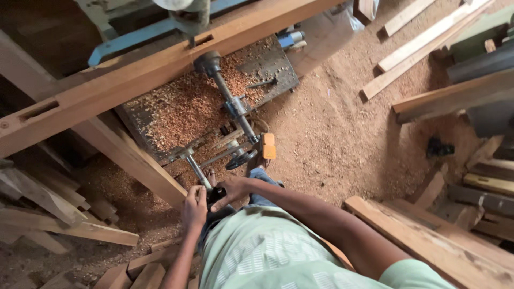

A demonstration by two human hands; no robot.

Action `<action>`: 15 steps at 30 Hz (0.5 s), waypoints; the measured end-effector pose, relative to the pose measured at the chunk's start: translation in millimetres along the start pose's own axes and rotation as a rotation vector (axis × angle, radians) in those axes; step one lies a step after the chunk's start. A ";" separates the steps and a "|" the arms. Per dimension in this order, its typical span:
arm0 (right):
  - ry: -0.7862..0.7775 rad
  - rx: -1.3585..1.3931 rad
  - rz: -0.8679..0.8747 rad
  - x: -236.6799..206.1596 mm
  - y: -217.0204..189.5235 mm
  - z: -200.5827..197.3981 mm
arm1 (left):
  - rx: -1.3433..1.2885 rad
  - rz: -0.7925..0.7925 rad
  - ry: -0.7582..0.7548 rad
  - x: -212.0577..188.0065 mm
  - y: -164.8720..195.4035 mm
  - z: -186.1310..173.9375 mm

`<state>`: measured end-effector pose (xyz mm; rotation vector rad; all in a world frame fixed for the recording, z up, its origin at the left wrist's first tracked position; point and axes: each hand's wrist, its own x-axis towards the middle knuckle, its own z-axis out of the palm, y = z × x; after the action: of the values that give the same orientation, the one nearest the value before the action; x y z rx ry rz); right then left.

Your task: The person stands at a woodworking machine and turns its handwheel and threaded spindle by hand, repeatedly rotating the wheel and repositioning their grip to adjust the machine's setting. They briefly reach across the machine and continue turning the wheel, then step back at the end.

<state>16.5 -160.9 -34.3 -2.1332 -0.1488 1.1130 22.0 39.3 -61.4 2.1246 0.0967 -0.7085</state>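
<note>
Lever position: where both hands meet, the steel lever handle [199, 176] ends, its long axis running up and away toward the machine table [257, 64].
Left hand [194, 206]: clenched on the lever's near end, the closer hand.
Right hand [230, 190]: grasping a dark knob just beside it.
Lever look: grey, slim, dusty.
Surroundings: mortised beam [134, 75]; wood shavings [182, 107]; yellow switch box [268, 145].

Dark metal lever handle [215, 195], gripped between both hands, its grey steel rod [194, 167] slanting up and away from the left hand, dusted with wood shavings
</note>
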 end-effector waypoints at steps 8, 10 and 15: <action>0.000 -0.025 0.036 2.2 7.3 1.8 | -0.007 0.010 0.026 1.0 -1.9 3.5; -0.010 -0.014 0.049 1.8 7.8 1.5 | -0.004 0.038 0.036 2.3 -4.4 5.1; -0.014 -0.051 0.030 1.7 7.5 -0.1 | 0.014 0.063 0.059 4.8 -6.6 8.2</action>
<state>16.1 -165.9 -40.1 -2.1800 -0.1541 1.1524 20.2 36.2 -72.4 2.1527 0.0566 -0.6116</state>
